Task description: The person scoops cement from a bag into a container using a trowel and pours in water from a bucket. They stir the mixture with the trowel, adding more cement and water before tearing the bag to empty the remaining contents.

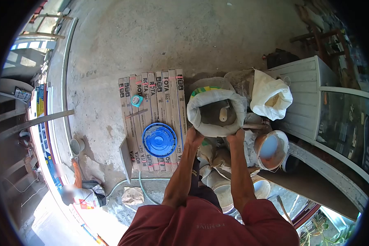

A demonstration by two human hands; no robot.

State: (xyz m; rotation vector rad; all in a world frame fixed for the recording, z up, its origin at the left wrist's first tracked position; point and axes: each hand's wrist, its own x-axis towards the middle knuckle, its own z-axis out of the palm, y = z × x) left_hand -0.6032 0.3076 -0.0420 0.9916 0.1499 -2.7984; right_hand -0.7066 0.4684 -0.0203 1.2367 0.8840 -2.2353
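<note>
In the head view an open sack (195, 112) with a rolled-down whitish rim and a green and yellow print stands in front of me. Grey powder (211, 111) lies inside, with a pale tan, rounded object (223, 114) on it whose kind I cannot make out. My left hand (194, 137) is closed on the near left part of the rim. On the near right part, my right hand (235, 137) grips the same rim. The fingertips of both hands are partly hidden by the sack's edge.
Left of the sack are stacked long cartons (162, 110), bearing a blue lid (159, 140) and a teal tape measure (137, 100). A white sack (262, 92), a bucket of cloudy liquid (282, 141) and a white cabinet (299, 82) stand right. Another person (86, 197) is at lower left.
</note>
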